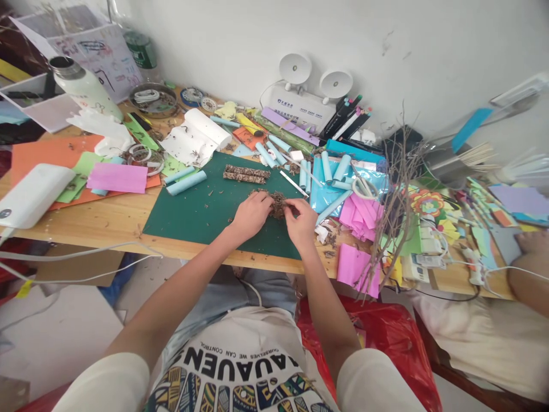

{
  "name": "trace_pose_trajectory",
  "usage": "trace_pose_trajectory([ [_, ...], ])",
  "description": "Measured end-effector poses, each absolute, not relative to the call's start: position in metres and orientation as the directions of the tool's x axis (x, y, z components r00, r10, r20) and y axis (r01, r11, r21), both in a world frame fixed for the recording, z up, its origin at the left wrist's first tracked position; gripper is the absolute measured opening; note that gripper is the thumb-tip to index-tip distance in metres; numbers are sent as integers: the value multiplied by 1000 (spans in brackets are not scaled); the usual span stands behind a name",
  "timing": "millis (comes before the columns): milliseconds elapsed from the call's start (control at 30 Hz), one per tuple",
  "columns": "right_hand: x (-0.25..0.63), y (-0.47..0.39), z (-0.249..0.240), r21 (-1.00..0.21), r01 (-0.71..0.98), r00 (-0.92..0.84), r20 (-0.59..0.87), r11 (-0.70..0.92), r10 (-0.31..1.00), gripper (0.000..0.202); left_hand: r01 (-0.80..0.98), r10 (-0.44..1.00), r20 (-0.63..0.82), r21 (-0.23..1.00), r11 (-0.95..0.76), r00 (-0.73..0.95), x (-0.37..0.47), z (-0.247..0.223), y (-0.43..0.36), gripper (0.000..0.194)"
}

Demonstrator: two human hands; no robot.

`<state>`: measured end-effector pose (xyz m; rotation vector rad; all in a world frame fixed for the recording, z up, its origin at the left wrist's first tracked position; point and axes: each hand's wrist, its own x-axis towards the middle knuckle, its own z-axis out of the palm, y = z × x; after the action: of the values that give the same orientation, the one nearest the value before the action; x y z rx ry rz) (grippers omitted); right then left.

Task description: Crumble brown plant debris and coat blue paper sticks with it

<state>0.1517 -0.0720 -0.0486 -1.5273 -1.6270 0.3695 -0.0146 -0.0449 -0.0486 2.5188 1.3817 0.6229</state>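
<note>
My left hand (254, 214) rests over the green cutting mat (189, 212), its fingers curled against a clump of brown dried plant bits (278, 205). From the other side, my right hand (302, 222) pinches the same clump between thumb and fingers. Whether a paper tube lies inside the clump is hidden. Just beyond my hands, two rolls coated in brown bits (246, 174) lie side by side on the mat. Light blue paper tubes (187, 183) lie at the mat's left edge, and a thin white stick (294, 183) is right of the coated rolls.
Bare twigs (392, 200) stand at the right, near pink crepe paper (362, 214) and scissors (363, 187). A white power bank (36, 191) and an open bottle (83, 86) are at the left. An emergency light (295, 106) stands by the wall. Another person's arm (529, 280) reaches in at far right.
</note>
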Motion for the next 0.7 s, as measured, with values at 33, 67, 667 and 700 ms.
trace_pose_trajectory([
  [33, 152, -72, -47, -750, 629, 160, 384, 205, 909, 17, 740, 843, 281, 405, -537, 458, -15, -47, -44, 21],
  [67, 151, -72, -46, -789, 582, 208, 378, 196, 902, 16, 719, 846, 292, 446, -533, 446, -15, -46, -43, 23],
  [667, 135, -66, -62, -992, 126, 299, 63, 26, 952, 18, 467, 905, 285, 784, -410, 317, -16, -37, -38, 20],
  [700, 134, -66, -60, -988, 150, 299, 91, 47, 950, 18, 466, 907, 281, 787, -405, 314, -14, -37, -38, 20],
])
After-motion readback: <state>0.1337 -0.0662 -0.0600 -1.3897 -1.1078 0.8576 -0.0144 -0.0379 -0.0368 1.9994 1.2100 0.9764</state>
